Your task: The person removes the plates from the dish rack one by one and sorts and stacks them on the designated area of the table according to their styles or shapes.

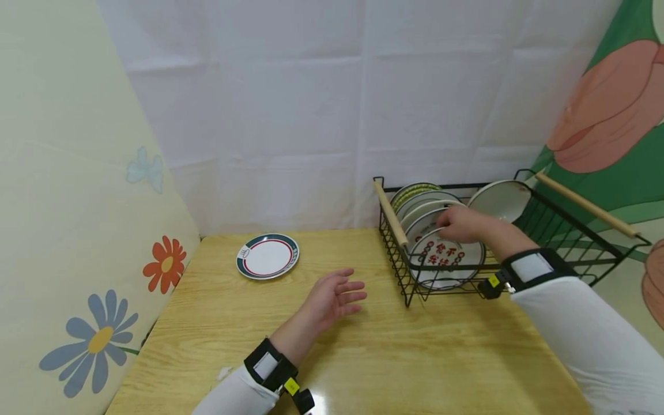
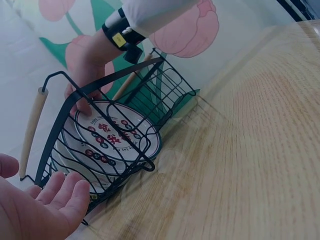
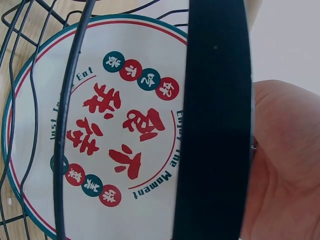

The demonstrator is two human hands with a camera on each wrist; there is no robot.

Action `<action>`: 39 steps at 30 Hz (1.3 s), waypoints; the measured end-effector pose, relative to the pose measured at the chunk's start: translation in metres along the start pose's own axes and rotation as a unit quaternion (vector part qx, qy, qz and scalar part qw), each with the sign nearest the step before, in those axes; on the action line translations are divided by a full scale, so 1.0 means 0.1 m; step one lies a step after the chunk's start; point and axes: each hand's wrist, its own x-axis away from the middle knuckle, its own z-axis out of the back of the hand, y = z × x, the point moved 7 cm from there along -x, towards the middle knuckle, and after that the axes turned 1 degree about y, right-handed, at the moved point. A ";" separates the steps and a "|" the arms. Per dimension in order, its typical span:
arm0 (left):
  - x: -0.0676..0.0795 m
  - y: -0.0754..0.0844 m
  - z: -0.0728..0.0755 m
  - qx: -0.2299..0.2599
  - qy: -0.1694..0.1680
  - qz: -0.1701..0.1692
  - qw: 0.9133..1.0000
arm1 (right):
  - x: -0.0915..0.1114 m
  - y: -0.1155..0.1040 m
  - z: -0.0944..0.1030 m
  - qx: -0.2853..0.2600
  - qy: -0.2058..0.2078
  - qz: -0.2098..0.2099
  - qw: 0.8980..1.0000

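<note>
My right hand reaches into the black wire dish rack and pinches the top rim of the frontmost plate. That plate is white with red characters and a dark rim, and it leans upright in the rack. Behind it several more plates stand in a row. In the right wrist view, a dark rack bar hides my fingertips. My left hand hovers empty left of the rack, with fingers spread and palm turned toward it; the left wrist view shows those loose fingers near the rack's end.
A white plate with a green rim and red ring lies flat on the wooden table at the back left. A pale bowl leans in the rack's right half. Wooden handles top the rack's ends. A white cloth hangs behind.
</note>
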 end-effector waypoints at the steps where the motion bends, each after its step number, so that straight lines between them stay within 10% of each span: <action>1: 0.00 0.00 0.00 0.001 -0.001 0.001 1.000 | 0.00 0.00 0.00 0.003 0.002 0.004 1.000; 17: 0.03 0.04 0.01 -0.004 -0.005 -0.001 1.000 | 0.08 -0.03 0.26 0.043 0.036 0.001 0.998; 39: 0.03 0.15 0.08 -0.001 -0.005 -0.014 1.000 | 0.36 0.08 1.34 -0.061 0.054 -0.064 0.995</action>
